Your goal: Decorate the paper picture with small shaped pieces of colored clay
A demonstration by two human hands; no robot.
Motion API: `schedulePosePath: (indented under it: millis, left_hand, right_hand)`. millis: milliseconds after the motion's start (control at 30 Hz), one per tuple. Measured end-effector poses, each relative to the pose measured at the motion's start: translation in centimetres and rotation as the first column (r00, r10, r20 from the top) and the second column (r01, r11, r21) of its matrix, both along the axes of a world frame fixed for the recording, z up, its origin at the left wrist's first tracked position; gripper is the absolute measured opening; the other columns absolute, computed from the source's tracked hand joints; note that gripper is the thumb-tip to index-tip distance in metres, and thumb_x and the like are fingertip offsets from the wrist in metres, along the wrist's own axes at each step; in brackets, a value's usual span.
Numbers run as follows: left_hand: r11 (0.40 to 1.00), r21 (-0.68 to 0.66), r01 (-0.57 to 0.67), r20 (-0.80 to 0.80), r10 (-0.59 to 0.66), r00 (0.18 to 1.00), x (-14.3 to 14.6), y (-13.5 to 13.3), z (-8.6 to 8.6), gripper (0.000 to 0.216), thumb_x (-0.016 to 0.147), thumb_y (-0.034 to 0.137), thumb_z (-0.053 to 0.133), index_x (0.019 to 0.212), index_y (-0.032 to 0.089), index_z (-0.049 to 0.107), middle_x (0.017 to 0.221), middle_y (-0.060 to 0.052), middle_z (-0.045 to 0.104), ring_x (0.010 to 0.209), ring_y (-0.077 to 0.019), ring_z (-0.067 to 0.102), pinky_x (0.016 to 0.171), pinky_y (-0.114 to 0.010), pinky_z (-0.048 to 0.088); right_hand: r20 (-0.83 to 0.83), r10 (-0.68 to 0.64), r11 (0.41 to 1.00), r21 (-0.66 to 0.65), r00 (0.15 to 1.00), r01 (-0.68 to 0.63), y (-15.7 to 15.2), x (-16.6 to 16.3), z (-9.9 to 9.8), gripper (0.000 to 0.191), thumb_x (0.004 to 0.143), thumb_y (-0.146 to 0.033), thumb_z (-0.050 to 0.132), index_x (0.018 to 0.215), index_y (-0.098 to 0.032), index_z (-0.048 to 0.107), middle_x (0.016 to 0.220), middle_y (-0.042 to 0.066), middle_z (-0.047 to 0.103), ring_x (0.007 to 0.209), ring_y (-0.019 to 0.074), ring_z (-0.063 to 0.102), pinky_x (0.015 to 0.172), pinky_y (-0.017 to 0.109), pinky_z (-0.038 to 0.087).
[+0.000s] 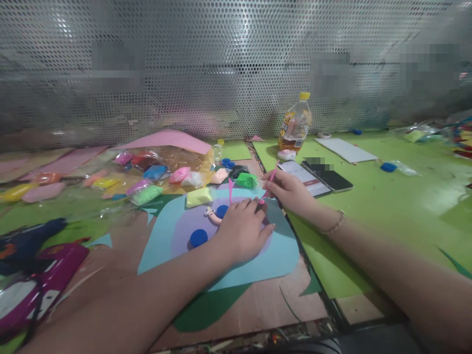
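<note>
My right hand [285, 189] pinches a slim pink clay tool [274, 171], tilted, at the right edge of the paper. Palm down, my left hand [243, 228] rests on light-blue paper [162, 255] with a purple oval [179, 221] on it, thumb apart from the fingers. A small pink bit [261, 202] shows by its fingertips; what lies under the palm is hidden. Beside the left hand are two blue discs [199, 238] and a pale pink clay figure [212, 215] with a white end. Another pink tool [230, 191] stands out just beyond the fingers.
Bagged coloured clay [147, 195] lies in a heap at the back left, near a pale yellow block [198, 197]. Two phones [332, 175] and a yellow-capped bottle [295, 125] stand right of centre. A magenta device [55, 280] sits at left. Perforated metal [221, 59] closes off the back.
</note>
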State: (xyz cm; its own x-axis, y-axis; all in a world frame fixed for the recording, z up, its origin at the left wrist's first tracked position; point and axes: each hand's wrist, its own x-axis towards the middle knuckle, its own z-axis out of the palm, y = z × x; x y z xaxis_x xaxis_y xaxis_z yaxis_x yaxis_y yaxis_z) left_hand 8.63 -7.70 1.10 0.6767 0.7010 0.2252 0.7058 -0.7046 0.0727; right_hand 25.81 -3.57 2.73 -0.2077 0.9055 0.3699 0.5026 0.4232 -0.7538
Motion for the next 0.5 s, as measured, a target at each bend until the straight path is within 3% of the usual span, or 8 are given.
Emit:
schedulePosePath:
  millis: [500]
  left_hand:
    - [1.000,-0.004,-0.009,-0.017,0.009,1.000,-0.03,-0.22,0.32,0.047,0.091,0.044,0.027,0.119,0.015,0.050,0.116,-0.012,0.054,0.114,-0.0271,0.045,0.094,-0.044,0.036]
  right_hand:
    - [-0.007,-0.007,1.000,-0.015,1.000,0.007,0.00,0.74,-0.08,0.014,0.081,-0.022,0.048,0.091,-0.017,0.056,0.066,-0.002,0.057,0.057,0.0122,0.052,0.054,0.024,0.042]
